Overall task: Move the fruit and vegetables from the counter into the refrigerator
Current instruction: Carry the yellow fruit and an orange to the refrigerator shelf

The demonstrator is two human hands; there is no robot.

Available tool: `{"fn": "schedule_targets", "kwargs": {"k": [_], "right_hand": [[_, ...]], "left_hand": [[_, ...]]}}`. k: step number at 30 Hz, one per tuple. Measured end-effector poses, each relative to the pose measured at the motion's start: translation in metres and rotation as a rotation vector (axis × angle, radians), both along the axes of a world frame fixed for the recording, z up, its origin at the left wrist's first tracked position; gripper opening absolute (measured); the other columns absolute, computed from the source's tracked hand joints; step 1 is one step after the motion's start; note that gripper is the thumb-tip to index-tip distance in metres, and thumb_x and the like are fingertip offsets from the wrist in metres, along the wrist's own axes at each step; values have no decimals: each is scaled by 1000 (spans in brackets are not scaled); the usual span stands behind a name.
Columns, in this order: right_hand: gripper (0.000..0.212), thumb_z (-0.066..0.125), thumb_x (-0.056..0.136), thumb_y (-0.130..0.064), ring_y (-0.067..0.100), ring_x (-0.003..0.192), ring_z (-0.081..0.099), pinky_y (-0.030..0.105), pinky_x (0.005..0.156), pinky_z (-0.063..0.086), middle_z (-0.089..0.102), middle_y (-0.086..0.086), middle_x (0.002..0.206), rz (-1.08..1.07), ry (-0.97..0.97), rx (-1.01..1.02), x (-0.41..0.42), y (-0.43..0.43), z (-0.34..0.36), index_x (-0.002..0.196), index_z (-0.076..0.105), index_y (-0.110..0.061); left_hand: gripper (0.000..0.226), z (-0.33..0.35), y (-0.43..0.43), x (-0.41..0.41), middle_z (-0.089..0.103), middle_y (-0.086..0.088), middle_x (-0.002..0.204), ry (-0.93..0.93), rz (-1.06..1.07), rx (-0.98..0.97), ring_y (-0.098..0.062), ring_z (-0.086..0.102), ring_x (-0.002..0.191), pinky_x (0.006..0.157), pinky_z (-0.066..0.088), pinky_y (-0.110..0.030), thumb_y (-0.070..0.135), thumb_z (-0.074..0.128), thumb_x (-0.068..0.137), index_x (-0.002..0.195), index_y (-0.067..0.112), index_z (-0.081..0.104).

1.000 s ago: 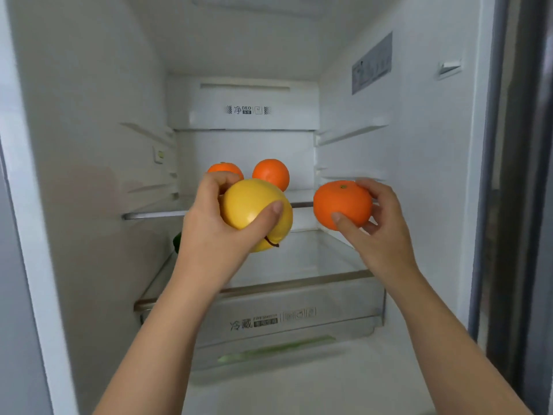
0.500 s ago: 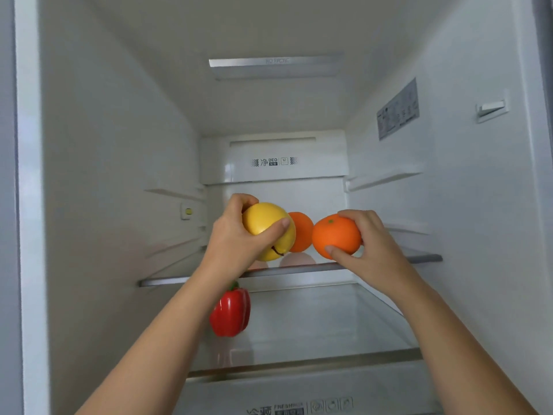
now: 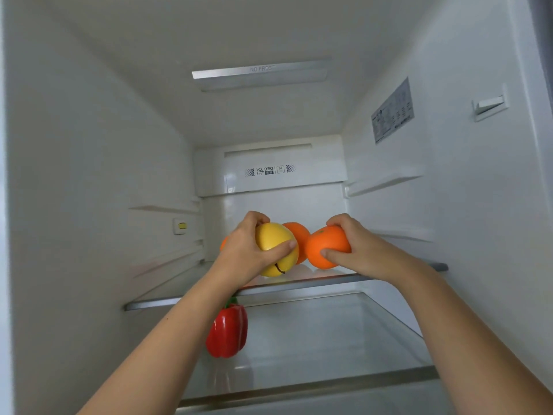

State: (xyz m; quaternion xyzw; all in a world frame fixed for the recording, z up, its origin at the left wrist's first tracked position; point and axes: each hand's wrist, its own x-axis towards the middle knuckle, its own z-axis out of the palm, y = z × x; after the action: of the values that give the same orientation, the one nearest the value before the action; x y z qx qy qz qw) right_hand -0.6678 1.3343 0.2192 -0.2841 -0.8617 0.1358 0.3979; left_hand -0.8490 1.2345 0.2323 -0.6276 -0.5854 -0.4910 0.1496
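Yellow, smooth-skinned round apple (image 3: pixel 273 245) sits in your left hand (image 3: pixel 244 254). The fingers curl over its top, the thumb presses across its near face, and the stem points down. Your right hand (image 3: pixel 363 250) grips a round orange mandarin (image 3: pixel 324 247), fingers wrapped over the far side and thumb on the near side. Both fruits are held just above the upper glass shelf (image 3: pixel 179 284) of the white refrigerator (image 3: pixel 89 175), near its middle; contact with the glass cannot be told. A second orange fruit (image 3: pixel 297 235) lies farther back, between the two held fruits. A third orange fruit (image 3: pixel 223 243) shows as a sliver left of your left hand. A glossy red bell pepper (image 3: pixel 229 330) stands on the lower glass shelf (image 3: pixel 329 339), left side, partly covered by your left forearm.
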Motion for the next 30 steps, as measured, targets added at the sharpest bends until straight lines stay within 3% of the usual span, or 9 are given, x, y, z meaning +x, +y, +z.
{"fn": "schedule_targets", "kwargs": {"k": [2,4,10,19,22,30], "right_hand": [[52,57,88,-32,20,97,49,28,74,43,35,-1,123,-9,9,-5,0,1,-2,130,29,-25],[55,58,87,-32,20,98,50,28,73,44,35,1,129,-15,26,-12,1,-1,-4,132,27,-25],[67,60,84,-36,22,116,44,35,93,41,31,2,142,-32,16,5,1,-2,-5,139,22,-27],[64,58,86,-37,21,120,42,31,92,37,30,1,143,-68,-11,43,2,-4,-7,139,24,-26],[64,58,86,-37,21,119,42,28,88,35,31,1,142,-71,-11,41,2,-5,-7,139,24,-26],[65,58,86,-37,21,119,42,28,87,36,30,1,143,-86,-32,39,1,-5,-7,140,23,-26]], "left_hand": [[51,0,2,0,53,3,100,1,-8,-15,-16,51,88,61,39,-7,36,75,71,111,18,47],[55,-1,2,-1,52,4,102,2,-25,-37,-14,51,90,62,39,-5,35,75,71,116,18,47],[68,-2,2,-3,50,4,111,10,-72,-75,-15,50,97,75,37,-17,36,78,67,124,21,44],[84,-6,-1,-7,43,9,120,98,-47,-13,-7,43,105,87,32,-20,40,83,60,130,20,42],[83,-7,0,-8,46,4,129,144,-37,5,-5,41,107,90,30,-18,36,83,61,131,18,42],[84,-5,9,-11,39,0,140,149,-15,-70,-14,38,124,90,25,-14,33,79,66,137,18,36]]}}
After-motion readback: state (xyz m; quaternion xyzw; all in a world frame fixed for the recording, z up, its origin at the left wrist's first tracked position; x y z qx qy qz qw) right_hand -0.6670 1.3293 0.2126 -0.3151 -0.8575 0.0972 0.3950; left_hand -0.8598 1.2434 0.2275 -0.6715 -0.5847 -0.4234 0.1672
